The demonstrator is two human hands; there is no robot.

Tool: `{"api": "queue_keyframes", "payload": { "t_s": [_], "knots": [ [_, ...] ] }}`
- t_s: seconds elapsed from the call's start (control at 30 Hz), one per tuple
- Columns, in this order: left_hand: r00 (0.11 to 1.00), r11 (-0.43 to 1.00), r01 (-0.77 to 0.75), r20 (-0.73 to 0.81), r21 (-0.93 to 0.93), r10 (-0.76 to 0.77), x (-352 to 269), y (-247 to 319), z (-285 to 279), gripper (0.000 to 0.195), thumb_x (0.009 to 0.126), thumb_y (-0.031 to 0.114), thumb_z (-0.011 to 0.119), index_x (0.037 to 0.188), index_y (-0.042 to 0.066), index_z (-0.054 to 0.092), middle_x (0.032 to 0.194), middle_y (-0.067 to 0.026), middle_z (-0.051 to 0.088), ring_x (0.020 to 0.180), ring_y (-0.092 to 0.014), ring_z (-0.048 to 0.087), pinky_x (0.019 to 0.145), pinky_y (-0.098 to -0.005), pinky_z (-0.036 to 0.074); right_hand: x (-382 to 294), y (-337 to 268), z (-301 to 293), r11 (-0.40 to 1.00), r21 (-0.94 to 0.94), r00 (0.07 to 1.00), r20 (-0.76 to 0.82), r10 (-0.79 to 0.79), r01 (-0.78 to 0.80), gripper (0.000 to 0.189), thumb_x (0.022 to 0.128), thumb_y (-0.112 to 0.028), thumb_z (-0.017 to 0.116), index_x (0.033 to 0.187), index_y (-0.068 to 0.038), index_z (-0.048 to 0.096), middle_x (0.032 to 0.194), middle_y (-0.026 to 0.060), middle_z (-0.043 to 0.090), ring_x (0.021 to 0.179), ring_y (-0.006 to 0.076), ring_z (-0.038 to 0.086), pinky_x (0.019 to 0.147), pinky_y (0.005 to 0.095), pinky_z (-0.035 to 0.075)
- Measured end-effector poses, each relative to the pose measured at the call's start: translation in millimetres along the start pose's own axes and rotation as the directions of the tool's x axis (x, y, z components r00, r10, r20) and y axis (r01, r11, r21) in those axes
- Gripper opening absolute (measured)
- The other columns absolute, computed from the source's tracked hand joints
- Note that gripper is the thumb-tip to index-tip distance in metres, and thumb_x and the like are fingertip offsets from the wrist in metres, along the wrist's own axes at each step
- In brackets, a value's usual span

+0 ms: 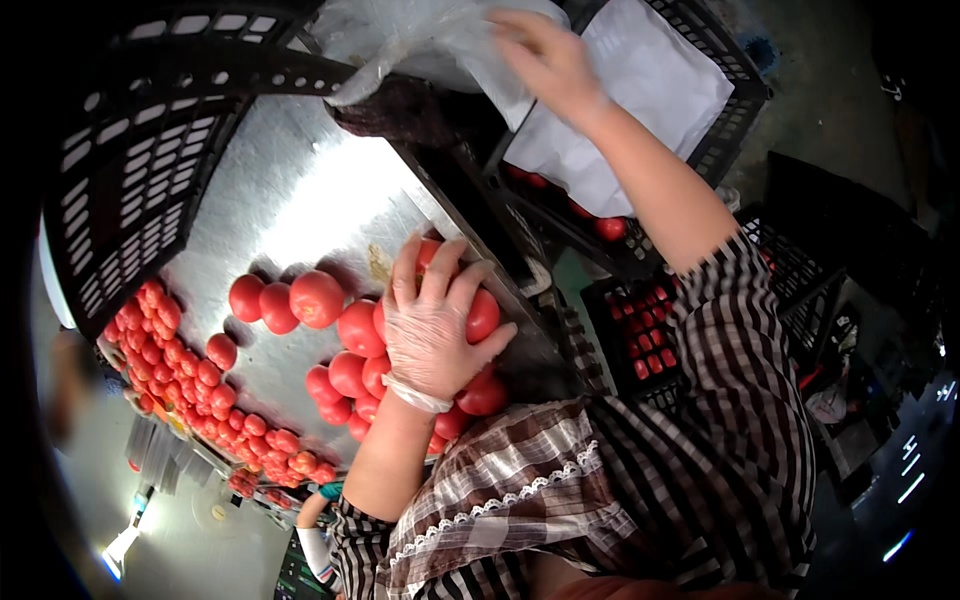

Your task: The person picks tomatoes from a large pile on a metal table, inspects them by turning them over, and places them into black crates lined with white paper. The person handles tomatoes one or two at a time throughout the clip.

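Observation:
My left hand (435, 330), in a thin clear glove, rests with its fingers spread over several large tomatoes (481, 315) near the edge of a metal table (300, 180). Tomatoes show between and around the fingers; those under the palm are hidden. Beside that hand, more tomatoes (347, 373) lie in a cluster, and a short row of tomatoes (316, 299) trails away to the left. My right hand (551, 67) is stretched out past the table and blurred. It is at clear plastic sheeting or bags (427, 37); whether its fingers grip the plastic is unclear.
A black plastic crate (142, 172) stands tilted at the left. Smaller tomatoes (202, 397) form a long pile along the far side. White paper (652, 97) covers a black crate (735, 112) holding tomatoes. Below is another filled crate (637, 330). Another person's arm (313, 517) shows below.

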State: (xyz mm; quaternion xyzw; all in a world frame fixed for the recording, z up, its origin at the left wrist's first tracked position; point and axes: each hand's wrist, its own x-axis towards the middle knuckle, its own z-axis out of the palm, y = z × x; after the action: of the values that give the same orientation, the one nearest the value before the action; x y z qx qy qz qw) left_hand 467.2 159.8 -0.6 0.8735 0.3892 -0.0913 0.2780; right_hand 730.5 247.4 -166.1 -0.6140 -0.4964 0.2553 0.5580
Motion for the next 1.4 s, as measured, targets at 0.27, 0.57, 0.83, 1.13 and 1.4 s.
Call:
{"api": "queue_keyframes", "payload": {
  "t_s": [0.27, 0.57, 0.83, 1.13, 1.4],
  "knots": [
    [1.000, 0.999, -0.029, 0.009, 0.026, 0.029, -1.8, -6.0, -6.9, 0.054, 0.060, 0.033, 0.086, 0.110, 0.019, 0.071, 0.143, -0.0068, 0.045, 0.138, -0.044, 0.028, 0.112, -0.0538, 0.035, -218.3, 59.0, -102.6, 0.638, -0.640, 0.279, 0.765, 0.581, 0.428, 0.033, 0.085, -0.017, 0.062, 0.117, -0.017, 0.068, 0.105, 0.0092, 0.058, 0.103, 0.0299, 0.060, 0.080, 0.0418, 0.050],
    [0.998, 0.999, 0.044, -0.055, 0.020, -0.043, -14.6, -6.4, -0.3, 0.054, 0.064, 0.036, 0.085, 0.113, 0.019, 0.071, 0.147, -0.0114, 0.040, 0.139, -0.046, 0.026, 0.114, -0.0552, 0.033, -250.9, 72.4, -78.8, 0.397, -0.544, 0.156, 0.712, 0.685, 0.739, 0.036, 0.090, -0.021, 0.057, 0.124, -0.013, 0.063, 0.121, 0.0088, 0.057, 0.113, 0.0276, 0.058, 0.086, 0.0378, 0.048],
    [0.993, 0.998, 0.064, -0.096, 0.014, -0.062, -19.7, -9.5, 6.8, 0.055, 0.063, 0.038, 0.085, 0.113, 0.019, 0.070, 0.147, -0.0130, 0.040, 0.138, -0.047, 0.027, 0.114, -0.0568, 0.032, -233.0, 48.4, -64.4, 0.301, -0.810, 0.217, 0.456, 0.863, 0.504, 0.040, 0.089, -0.019, 0.062, 0.128, -0.019, 0.059, 0.119, 0.0173, 0.056, 0.103, 0.0365, 0.066, 0.084, 0.0469, 0.054],
    [0.990, 0.999, 0.032, -0.139, 0.034, -0.027, -17.5, -8.5, 10.6, 0.054, 0.064, 0.039, 0.084, 0.112, 0.018, 0.071, 0.146, -0.0150, 0.041, 0.138, -0.049, 0.028, 0.112, -0.0570, 0.033, -229.7, 47.1, -93.4, 0.460, -0.869, 0.467, 0.488, 0.737, 0.182, 0.047, 0.082, -0.031, 0.073, 0.123, -0.014, 0.058, 0.123, 0.0154, 0.053, 0.111, 0.0342, 0.061, 0.086, 0.0438, 0.052],
    [0.988, 0.997, 0.025, -0.152, 0.070, -0.015, -15.5, -5.7, 13.4, 0.053, 0.066, 0.043, 0.084, 0.111, 0.017, 0.071, 0.145, -0.0168, 0.042, 0.136, -0.050, 0.030, 0.111, -0.0566, 0.035, -170.1, 40.4, -65.5, 0.337, -0.934, 0.805, 0.108, 0.583, -0.119, 0.097, 0.071, -0.046, 0.082, 0.148, -0.012, 0.033, 0.142, 0.0167, 0.040, 0.129, 0.0380, 0.042, 0.101, 0.0497, 0.040]
  ]
}}
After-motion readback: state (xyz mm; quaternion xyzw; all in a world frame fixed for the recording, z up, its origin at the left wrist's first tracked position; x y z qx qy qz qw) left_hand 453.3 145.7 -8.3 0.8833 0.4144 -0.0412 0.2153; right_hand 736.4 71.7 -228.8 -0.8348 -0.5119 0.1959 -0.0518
